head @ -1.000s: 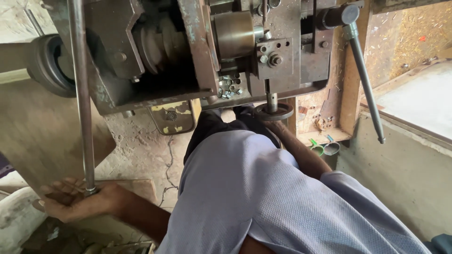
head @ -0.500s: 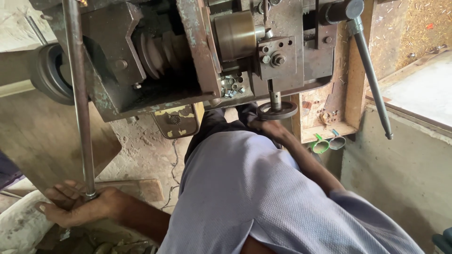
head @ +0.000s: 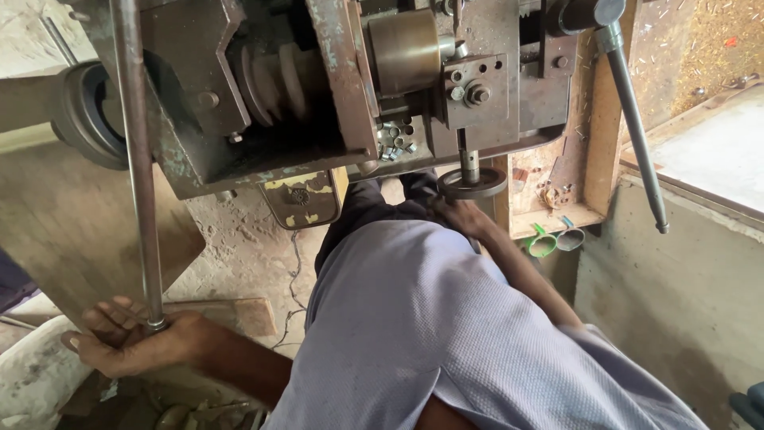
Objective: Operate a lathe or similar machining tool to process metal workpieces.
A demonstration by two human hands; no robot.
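Two hands on one old machine, each at its own control.

My left hand [head: 131,346] curls loosely around the lower end of the long steel rod [head: 139,175], low and left of the machine body [head: 334,87], where the grip has most leverage. My right hand [head: 461,213] reaches beneath that body to the small round handwheel [head: 472,183]; its grip I cannot tell. The slanted lever [head: 633,119] right of the body hangs untouched.

left hand [head: 131,342]: cupped around the lower end of the long steel lever [head: 137,159]
right hand [head: 458,213]: just under the small handwheel [head: 473,183]
machine [head: 342,87]: rusty, above shirt [head: 446,334]
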